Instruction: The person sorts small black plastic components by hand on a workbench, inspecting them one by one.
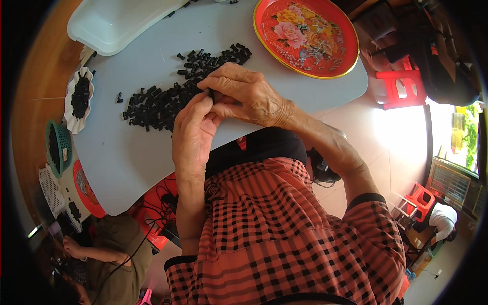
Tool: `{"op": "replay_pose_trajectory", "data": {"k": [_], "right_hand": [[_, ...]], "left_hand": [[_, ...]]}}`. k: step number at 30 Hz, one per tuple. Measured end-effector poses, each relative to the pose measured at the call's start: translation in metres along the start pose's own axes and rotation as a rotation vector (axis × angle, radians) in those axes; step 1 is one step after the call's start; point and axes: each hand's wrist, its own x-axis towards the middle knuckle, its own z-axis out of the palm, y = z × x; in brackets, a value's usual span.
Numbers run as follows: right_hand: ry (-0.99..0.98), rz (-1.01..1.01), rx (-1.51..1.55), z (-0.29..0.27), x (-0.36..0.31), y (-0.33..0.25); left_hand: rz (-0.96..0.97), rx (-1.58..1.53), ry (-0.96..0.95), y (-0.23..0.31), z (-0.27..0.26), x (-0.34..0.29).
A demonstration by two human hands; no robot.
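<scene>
My left hand (193,134) and my right hand (249,96) meet over the near edge of the grey table (132,168). Their fingertips close together around a small black part (211,93), of which only a sliver shows between them. Which hand bears it more I cannot make out. Just beyond and to the left of my fingers lies a loose pile of small black cylindrical parts (157,104). To the far right stands a red round tray (264,38) with a flower print, a gold rim and many small silvery metal pieces scattered on it.
A white tub (112,38) stands at the far left. Along the left edge are a white scalloped dish (69,109) of black parts, a green basket (63,145) and a red tray (94,203). A co-worker (117,249) sits at lower left. Red stools (404,86) stand at right.
</scene>
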Motion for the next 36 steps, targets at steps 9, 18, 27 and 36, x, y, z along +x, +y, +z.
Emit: {"op": "replay_pose_trajectory", "data": {"k": [9,18,27,36], "right_hand": [[0.002,-0.077,-0.118,0.002,-0.007,0.002],[0.036,-0.124,-0.315,0.008,-0.007,0.0],[0.037,-0.094,-0.283,0.015,-0.009,0.0],[-0.002,-0.053,-0.183,0.018,-0.006,0.001]], "left_hand": [[0.003,-0.021,0.029,-0.008,0.001,0.001],[0.04,-0.029,0.13,-0.022,0.014,0.008],[0.02,0.006,0.117,-0.023,0.003,0.006],[0.016,-0.079,0.087,-0.019,-0.007,0.006]]}}
